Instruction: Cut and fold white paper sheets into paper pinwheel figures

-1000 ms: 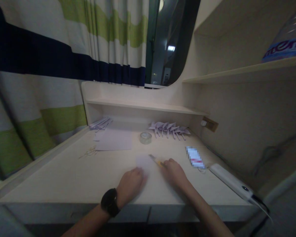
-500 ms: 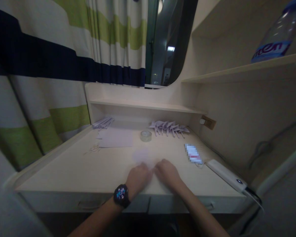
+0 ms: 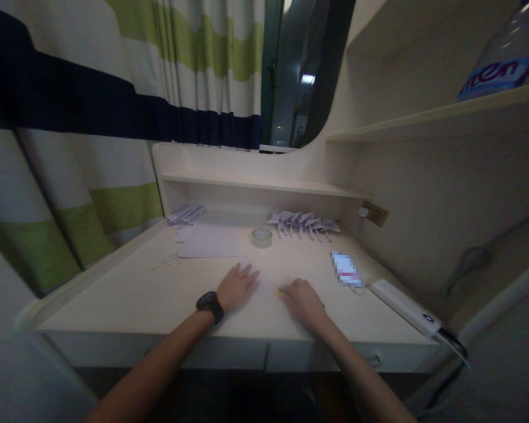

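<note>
My left hand (image 3: 238,286), with a dark watch at its wrist, lies flat on a small sheet of white paper (image 3: 267,288), fingers spread. My right hand (image 3: 303,301) is closed around a slim tool with a yellow tip (image 3: 278,291). That tip is at the right side of the paper; the rest of the tool is mostly hidden in the hand, so its kind is unclear. Beyond the hands stands a roll of clear tape (image 3: 262,238). A stack of larger white paper (image 3: 210,238) lies to its left.
Several white paper pinwheels (image 3: 302,223) lie in a row at the back right. Thin paper strips (image 3: 185,215) are at the back left, with small pale loose pieces (image 3: 170,258) nearer. A phone (image 3: 346,269) and a white power strip (image 3: 403,308) line the right side.
My left hand has moved left and opened flat on the paper. My right hand, earlier close beside it, now holds the yellow-tipped tool. The view has tilted slightly.
</note>
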The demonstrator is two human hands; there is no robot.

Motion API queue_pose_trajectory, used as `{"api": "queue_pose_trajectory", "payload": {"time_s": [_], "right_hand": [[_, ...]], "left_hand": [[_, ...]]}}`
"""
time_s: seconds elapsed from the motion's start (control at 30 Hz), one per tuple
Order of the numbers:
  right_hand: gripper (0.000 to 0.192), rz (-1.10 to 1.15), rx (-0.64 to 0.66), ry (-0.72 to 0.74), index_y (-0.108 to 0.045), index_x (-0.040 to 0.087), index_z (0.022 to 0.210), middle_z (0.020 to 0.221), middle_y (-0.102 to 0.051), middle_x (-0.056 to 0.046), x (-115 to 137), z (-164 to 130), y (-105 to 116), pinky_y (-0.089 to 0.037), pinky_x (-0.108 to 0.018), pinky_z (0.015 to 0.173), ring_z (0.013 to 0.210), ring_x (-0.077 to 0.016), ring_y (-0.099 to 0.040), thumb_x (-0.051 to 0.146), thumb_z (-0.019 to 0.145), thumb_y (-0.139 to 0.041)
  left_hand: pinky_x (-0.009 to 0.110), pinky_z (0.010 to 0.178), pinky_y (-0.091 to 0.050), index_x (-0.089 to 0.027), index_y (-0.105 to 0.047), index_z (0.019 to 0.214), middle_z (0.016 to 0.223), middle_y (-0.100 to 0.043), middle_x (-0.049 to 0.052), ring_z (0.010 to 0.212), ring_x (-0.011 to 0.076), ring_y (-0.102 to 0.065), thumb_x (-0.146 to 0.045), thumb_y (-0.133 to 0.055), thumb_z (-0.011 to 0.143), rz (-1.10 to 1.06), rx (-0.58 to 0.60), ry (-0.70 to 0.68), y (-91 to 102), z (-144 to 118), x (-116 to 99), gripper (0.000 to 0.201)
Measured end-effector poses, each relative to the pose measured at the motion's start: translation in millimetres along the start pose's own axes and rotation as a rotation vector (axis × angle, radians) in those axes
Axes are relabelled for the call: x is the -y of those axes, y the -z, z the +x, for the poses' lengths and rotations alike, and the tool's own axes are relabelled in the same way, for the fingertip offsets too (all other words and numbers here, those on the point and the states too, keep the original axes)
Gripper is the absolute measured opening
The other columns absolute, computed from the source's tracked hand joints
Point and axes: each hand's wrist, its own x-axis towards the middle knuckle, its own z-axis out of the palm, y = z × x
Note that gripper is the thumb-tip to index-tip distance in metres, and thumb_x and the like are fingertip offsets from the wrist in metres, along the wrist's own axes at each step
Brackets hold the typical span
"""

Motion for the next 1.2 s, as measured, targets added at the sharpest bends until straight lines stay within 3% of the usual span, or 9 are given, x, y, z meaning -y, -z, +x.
{"api": "queue_pose_trajectory", "payload": {"time_s": [0.17,0.37,0.6,0.87,1.2], "right_hand": [[0.024,0.012,0.025,0.026,-0.069,0.021,0.097,0.091,-0.060,-0.009,-3.4,-8.1,4.2,-0.035,-0.028,0.077,0.085,-0.0199,-0.052,0.031,0.087,-0.049],[0.023,0.017,0.012,0.033,-0.069,0.022,0.098,0.091,-0.061,-0.009,0.4,-9.6,2.4,-0.036,-0.028,0.079,0.086,-0.0203,-0.052,0.030,0.087,-0.050],[0.023,0.016,-0.036,0.040,-0.067,0.023,0.098,0.090,-0.060,-0.008,7.6,-6.0,-4.9,-0.035,-0.030,0.076,0.084,-0.0204,-0.052,0.033,0.088,-0.049],[0.018,0.045,-0.139,0.026,-0.066,0.021,0.090,0.091,-0.058,-0.008,23.1,-5.7,-16.3,-0.036,-0.029,0.077,0.088,-0.0207,-0.050,0.027,0.088,-0.050],[0.024,0.051,-0.163,-0.025,-0.067,0.019,0.084,0.086,-0.057,-0.009,30.9,-6.3,-18.0,-0.035,-0.030,0.078,0.085,-0.0203,-0.049,0.030,0.090,-0.047]], "left_hand": [[0.050,0.109,-0.013,-0.019,-0.048,0.131,0.132,-0.052,0.010,0.130,0.0260,-0.035,-0.048,-0.019,0.095,0.060,-0.056,0.042,-3.9,-0.6,-5.4,0.055],[0.052,0.105,-0.017,-0.019,-0.045,0.134,0.137,-0.045,0.016,0.130,0.0348,-0.033,-0.063,-0.021,0.087,0.090,-0.030,0.152,-1.3,-2.0,-11.0,0.069],[0.061,0.098,-0.017,-0.030,-0.043,0.135,0.141,-0.040,0.015,0.128,0.0462,-0.027,-0.075,-0.023,0.079,0.081,0.000,0.259,2.6,-4.1,-15.0,0.075],[0.062,0.102,-0.007,-0.028,-0.036,0.139,0.147,-0.028,0.015,0.135,0.0406,-0.018,-0.073,-0.016,0.081,0.051,0.057,0.265,-1.6,-3.8,-13.9,0.076],[0.060,0.103,-0.007,-0.025,-0.032,0.142,0.149,-0.025,0.016,0.135,0.0409,-0.017,-0.073,-0.014,0.081,0.077,0.059,0.303,-4.3,-3.4,-15.9,0.079]]}}
